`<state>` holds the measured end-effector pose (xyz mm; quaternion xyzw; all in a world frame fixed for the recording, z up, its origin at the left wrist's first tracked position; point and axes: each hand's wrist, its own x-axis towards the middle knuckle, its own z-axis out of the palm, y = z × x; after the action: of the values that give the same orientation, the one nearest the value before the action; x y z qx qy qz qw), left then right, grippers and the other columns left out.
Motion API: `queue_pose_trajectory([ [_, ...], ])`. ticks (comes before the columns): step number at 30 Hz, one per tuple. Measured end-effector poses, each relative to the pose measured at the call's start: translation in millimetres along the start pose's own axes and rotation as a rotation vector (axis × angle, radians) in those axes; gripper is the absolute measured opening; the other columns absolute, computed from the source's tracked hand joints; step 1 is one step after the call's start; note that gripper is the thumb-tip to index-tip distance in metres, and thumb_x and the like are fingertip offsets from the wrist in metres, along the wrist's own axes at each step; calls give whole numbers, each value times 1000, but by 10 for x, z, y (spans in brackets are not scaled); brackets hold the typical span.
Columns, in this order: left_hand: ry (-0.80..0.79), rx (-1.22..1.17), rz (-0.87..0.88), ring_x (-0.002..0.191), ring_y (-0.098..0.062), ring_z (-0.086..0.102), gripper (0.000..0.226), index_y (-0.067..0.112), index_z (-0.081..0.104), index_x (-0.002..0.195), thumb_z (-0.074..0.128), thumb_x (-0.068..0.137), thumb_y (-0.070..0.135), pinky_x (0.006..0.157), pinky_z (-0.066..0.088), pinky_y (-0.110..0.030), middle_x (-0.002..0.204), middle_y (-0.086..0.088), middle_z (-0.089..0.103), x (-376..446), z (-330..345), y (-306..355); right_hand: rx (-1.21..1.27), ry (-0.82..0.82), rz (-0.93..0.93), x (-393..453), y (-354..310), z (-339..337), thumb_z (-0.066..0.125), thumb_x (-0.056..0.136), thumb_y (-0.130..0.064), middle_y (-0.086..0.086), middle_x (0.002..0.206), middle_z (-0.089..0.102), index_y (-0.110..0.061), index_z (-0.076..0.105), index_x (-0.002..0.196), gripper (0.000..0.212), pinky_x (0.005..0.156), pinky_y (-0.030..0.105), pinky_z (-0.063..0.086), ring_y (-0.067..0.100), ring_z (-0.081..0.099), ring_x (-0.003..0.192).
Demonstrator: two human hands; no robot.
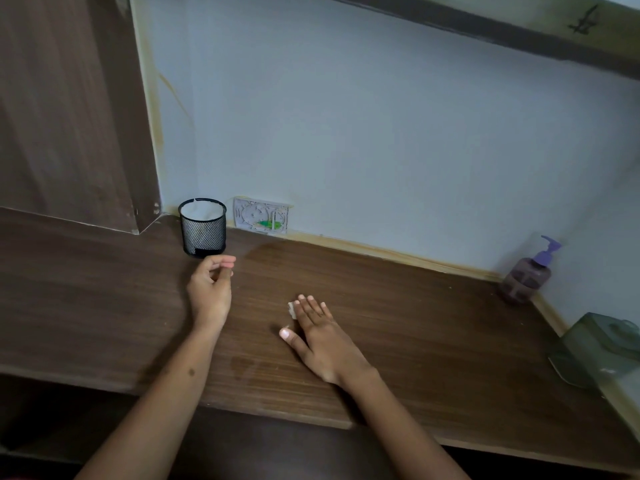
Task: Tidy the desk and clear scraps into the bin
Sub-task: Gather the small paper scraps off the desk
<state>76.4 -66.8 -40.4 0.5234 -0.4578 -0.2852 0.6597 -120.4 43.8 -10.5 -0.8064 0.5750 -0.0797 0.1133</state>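
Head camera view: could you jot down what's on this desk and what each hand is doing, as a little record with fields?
surface: brown wooden desk
bin: black mesh bin with pale lining, at the back near the wall corner
scrap: small pale scrap, on the desk, partly under the right fingers
left hand: fingers curled, just in front of the bin; whether it holds anything cannot be told
right hand: flat, fingers straight, touching the scrap
other: purple-pump bottle in the far right corner
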Motion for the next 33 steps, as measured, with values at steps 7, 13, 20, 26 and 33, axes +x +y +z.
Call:
queue_pose_trajectory([
  [7,1,4,4,66,9,59,21,8,66,94,51,88,-6,70,46,-9,85,-3,65,-11,9,16,-86,-21,-143,-32,-179,87,16,93,-64,3,162,1,-11,7,154,81,118,26,-11,10,-10,148],
  [13,-7,-1,18,78,-14,61,23,11,66,92,51,88,-6,73,47,-12,85,-2,65,-16,17,30,-70,-68,-207,-122,-217,57,12,89,-69,4,162,5,-11,11,154,86,121,30,-8,10,-9,148],
  [20,-13,4,16,82,-19,60,25,13,66,90,51,88,-7,74,47,-15,89,-5,65,-23,8,38,-177,-51,-177,-430,68,-61,13,94,-66,-2,162,-1,-16,5,154,79,119,27,-12,6,-16,146],
  [26,-15,4,18,82,-21,60,26,13,65,89,51,87,-8,77,47,-24,88,-5,65,-21,8,48,-154,-31,155,-266,461,-179,-8,76,-74,3,162,-6,-11,2,154,100,117,27,-14,10,-16,146],
  [33,-6,-11,27,81,-21,60,24,8,66,91,50,87,-10,71,46,-7,91,-9,66,-23,17,64,16,-77,152,91,197,-121,4,82,-73,5,161,-10,-12,-6,153,94,116,26,-13,12,-15,147],
])
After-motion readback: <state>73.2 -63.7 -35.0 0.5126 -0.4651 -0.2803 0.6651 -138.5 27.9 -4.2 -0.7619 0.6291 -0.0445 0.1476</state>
